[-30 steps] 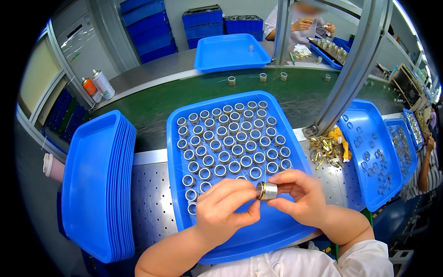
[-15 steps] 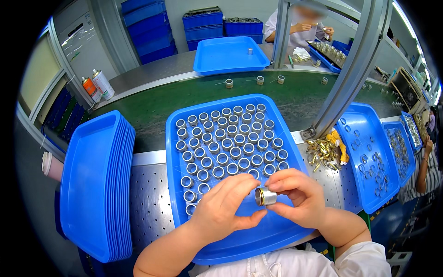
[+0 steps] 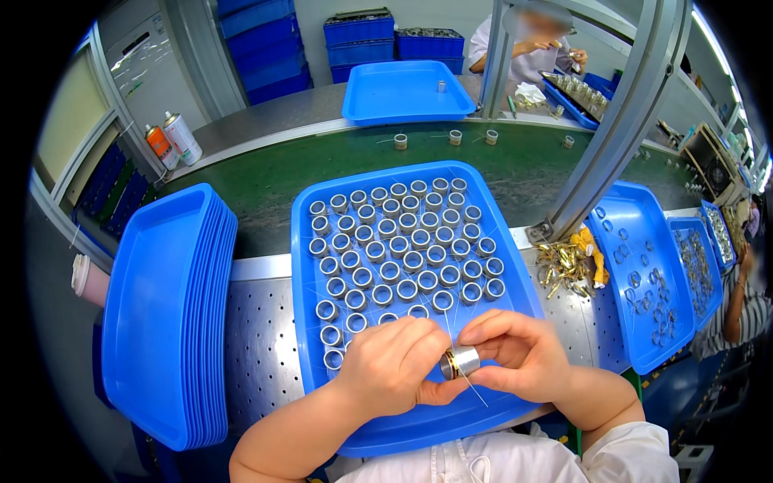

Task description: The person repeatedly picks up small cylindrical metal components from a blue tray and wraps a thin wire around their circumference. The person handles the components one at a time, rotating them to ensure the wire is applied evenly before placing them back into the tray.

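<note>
The central tray (image 3: pixel 427 425), blue and shallow, stands on the perforated metal bench (image 3: pixel 262 346), and over its near part both of the person's hands meet at one metal ring (image 3: pixel 465 362). The right hand (image 3: pixel 519 354) has its grip closed on this ring, thumb below and fingers above, so that it lies on its side with its open end toward the left hand (image 3: pixel 403 362). The left hand's fingertips are at that end, beside a gold-coloured band; whether its grip closes on the ring or on the thin wire (image 3: pixel 475 393) crossing there, I cannot tell. Farther into the central tray, many similar rings (image 3: pixel 390 270) stand upright in loose rows, with fine wires among them. Left of the central tray is a stack of blue trays (image 3: pixel 153 322); right of it lie a heap of brass-coloured parts (image 3: pixel 561 270) with a yellow cloth-like piece (image 3: pixel 597 262), then a second tray (image 3: pixel 648 352) of thin wire loops. Behind the central tray runs a green strip (image 3: pixel 258 201) carrying a few small wired rings (image 3: pixel 400 142).
</note>
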Demonstrator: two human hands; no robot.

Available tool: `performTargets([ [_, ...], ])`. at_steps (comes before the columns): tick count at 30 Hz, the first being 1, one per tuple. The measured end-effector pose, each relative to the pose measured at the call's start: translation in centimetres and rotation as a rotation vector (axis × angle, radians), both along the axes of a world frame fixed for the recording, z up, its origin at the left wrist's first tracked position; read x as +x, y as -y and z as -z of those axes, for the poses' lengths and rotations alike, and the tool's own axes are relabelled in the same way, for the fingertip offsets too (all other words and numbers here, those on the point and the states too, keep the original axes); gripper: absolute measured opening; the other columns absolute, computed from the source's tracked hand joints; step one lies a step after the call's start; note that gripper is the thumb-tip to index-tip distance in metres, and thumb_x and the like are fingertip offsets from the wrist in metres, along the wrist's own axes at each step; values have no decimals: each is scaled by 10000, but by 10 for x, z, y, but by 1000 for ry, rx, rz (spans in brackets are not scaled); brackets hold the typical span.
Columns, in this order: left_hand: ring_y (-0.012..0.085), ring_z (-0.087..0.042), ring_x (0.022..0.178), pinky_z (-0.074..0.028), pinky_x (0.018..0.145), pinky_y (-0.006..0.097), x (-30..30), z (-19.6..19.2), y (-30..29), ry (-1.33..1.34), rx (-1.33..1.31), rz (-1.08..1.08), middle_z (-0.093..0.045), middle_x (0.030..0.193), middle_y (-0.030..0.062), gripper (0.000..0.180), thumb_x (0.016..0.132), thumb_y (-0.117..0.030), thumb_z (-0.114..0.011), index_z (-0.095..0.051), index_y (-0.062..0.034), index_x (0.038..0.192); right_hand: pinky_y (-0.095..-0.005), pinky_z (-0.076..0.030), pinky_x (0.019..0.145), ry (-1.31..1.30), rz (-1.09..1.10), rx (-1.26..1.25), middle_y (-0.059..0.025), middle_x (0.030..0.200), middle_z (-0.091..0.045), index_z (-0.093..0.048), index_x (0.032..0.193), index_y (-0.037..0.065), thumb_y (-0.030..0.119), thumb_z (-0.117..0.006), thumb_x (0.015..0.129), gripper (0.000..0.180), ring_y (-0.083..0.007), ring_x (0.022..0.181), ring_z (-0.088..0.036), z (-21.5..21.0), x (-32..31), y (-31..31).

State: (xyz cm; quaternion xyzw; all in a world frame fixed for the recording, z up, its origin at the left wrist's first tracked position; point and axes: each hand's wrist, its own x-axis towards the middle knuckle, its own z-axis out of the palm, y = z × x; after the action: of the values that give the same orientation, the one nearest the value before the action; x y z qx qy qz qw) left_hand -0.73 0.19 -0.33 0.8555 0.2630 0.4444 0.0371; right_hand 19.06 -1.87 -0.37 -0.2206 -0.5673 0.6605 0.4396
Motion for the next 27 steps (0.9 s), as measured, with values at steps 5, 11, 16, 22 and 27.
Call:
performTargets([
  [5,155,-506,454,-385,387,256,1,2,3,67,97,-58,-476,576,28,373,785,-399,-638,-514,-58,697,-356,-485,916,-35,-4,-27,-143,1140,-496,-498,1131,-48,-105,-645,760,403,-239,1039,-576,-1,-5,5],
  [11,158,-489,422,-370,361,263,2,3,5,108,92,-66,-449,552,28,397,817,-422,-595,-497,-60,687,-360,-494,910,-42,34,65,-160,1136,-500,-510,1124,-61,-110,-655,746,407,-249,1038,-575,-2,-9,7],
  [16,169,-484,418,-367,359,271,1,3,8,134,25,-63,-437,546,29,408,818,-435,-591,-491,-63,680,-351,-513,883,-6,89,191,-167,1113,-515,-538,1099,-65,-109,-669,733,391,-249,1033,-573,-3,-13,7],
  [22,166,-579,581,-477,496,247,1,-8,8,243,-352,46,-568,756,79,298,717,-215,-733,-550,-45,880,-338,-525,857,-19,208,226,-161,1101,-519,-545,1099,-54,-112,-684,709,418,-233,1005,-576,0,-12,1],
  [27,146,-595,661,-502,587,248,1,-9,9,415,-464,93,-612,886,97,312,662,18,-699,-579,-18,947,-327,-530,814,57,354,350,-149,1094,-519,-561,1089,-28,-106,-700,688,432,-220,1000,-560,1,-9,-3],
])
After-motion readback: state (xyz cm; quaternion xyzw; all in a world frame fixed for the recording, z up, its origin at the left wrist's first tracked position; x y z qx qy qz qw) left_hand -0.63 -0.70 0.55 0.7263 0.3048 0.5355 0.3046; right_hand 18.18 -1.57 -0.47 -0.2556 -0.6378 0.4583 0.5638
